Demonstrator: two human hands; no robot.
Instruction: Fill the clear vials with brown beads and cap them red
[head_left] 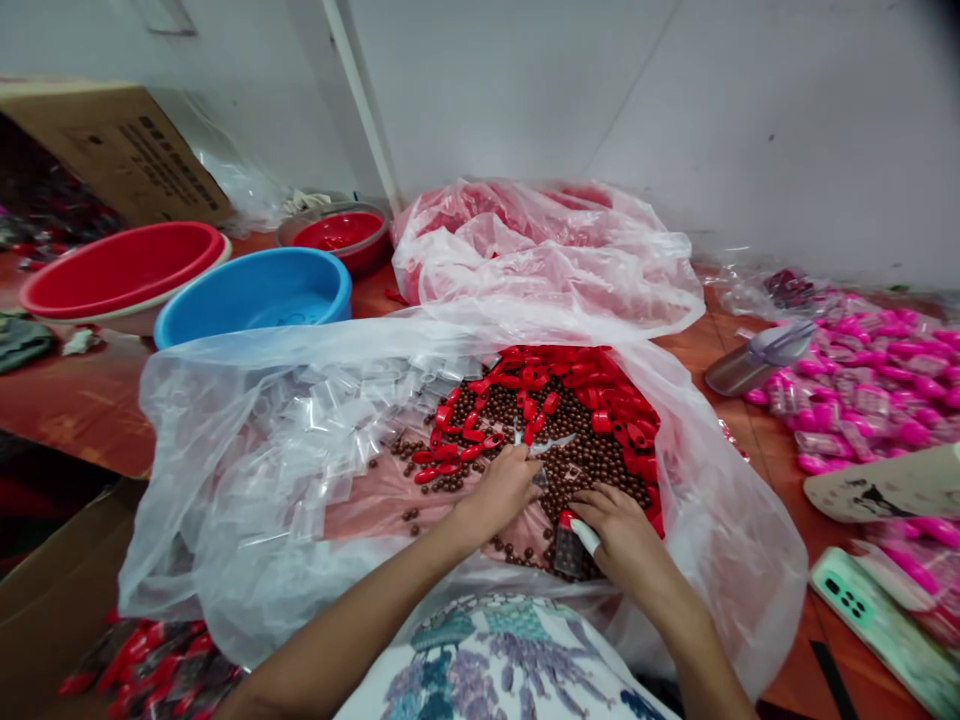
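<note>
My left hand (504, 492) reaches into the middle of a spread plastic sheet, its fingers closed. A small clear piece shows by the fingertips, but what they hold is partly hidden. Pale pointed strips (551, 443) lie just beyond them. My right hand (626, 535), its thumb wrapped in white, pinches a small clear container with a red cap (568, 548) at the cap end. Brown beads (592, 455) lie around both hands. Red caps (469, 435) are scattered left of the beads, and more red caps (626, 400) are heaped right. Clear containers (322, 420) pile up on the left.
The translucent plastic sheet (739, 540) surrounds the work. Behind stand a blue basin (255, 290), a red basin (124, 265) and a bagged red heap (547, 260). Pink-capped containers (862, 375), a tumbler (757, 355) and a phone (885, 625) lie right. A cardboard box (142, 150) stands back left.
</note>
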